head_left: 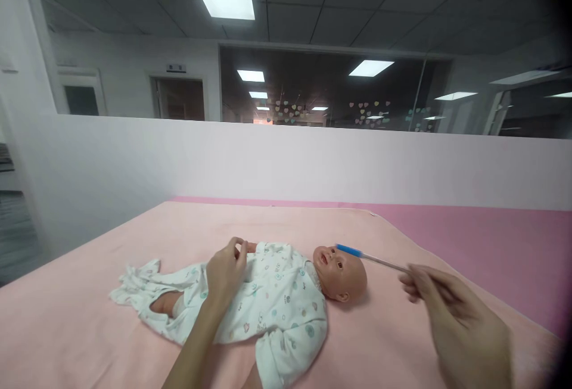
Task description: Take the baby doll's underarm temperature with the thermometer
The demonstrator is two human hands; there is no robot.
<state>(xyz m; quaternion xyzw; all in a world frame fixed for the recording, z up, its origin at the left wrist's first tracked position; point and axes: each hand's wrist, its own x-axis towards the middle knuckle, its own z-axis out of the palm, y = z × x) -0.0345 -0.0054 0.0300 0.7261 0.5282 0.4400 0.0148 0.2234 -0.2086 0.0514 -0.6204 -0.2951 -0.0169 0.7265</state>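
A baby doll in a white, patterned romper lies on its back, head to the right. My left hand reaches over its body, and the curled fingers are closed on the doll's far hand. Between the thumb and fingers of my right hand is a thin stick with a blue tip. That tip is over the doll's face near the eyes; whether it touches cannot be told. One doll leg shows through an opening in the romper.
A pale pink sheet covers the surface under the doll. At the right a darker pink mat shows beyond the sheet's edge. A low white wall runs along the back, with windows above it.
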